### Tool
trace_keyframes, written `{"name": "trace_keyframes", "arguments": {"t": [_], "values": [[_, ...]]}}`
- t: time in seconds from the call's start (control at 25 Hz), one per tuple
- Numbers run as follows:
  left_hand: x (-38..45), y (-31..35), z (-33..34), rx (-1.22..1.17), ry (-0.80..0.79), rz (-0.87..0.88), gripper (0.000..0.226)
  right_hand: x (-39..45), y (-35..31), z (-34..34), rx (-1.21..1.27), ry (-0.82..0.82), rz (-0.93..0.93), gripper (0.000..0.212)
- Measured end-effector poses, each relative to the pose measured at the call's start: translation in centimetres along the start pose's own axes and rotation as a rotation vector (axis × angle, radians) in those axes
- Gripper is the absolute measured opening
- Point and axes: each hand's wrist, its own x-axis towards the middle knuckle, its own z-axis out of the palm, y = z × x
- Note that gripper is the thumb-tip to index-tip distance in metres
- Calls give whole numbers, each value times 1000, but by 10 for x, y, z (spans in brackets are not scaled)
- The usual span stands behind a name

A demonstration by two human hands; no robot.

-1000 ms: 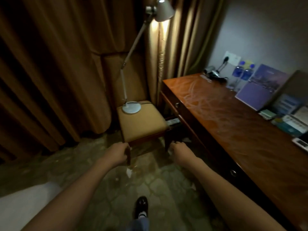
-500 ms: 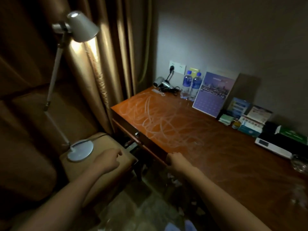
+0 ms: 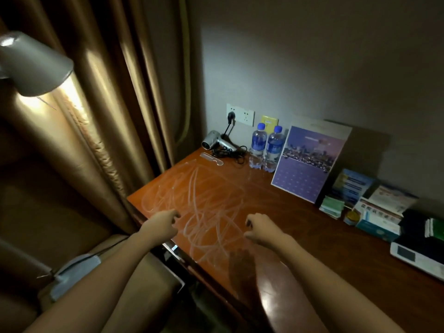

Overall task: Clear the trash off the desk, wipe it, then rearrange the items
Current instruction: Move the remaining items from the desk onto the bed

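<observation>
Wooden desk (image 3: pixel 300 236) streaked, left hand (image 3: pixel 159 225), right hand (image 3: pixel 260 230) empty, lamp (image 3: pixel 33 66) cropped

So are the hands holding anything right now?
No, nothing. The left hand and the right hand both hang above the desk with fingers loosely curled and nothing in them.

Both forearms extend forward, roughly parallel. Left hand (image 3: pixel 161 224) and right hand (image 3: pixel 261 229) are held level, apart, fingers loosely curled inward, holding nothing.
</observation>
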Motion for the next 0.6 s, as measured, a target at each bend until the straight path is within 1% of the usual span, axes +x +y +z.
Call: {"name": "trace_keyframes", "arguments": {"t": [0.16,0.28,0.4,0.6], "values": [[60,7,-9,27,-44,7,45,55,1,-29,-55,-50,-18,33],[118,2,-18,36,-60,20,44,106,4,-52,-122,-51,-3,32],[191,-1,-31,-4,-36,36,44,157,1,-68,-124,-44,24,33],[306,-8,-45,-90,48,98,49,257,-22,-80,-39,-17,99,37]]}}
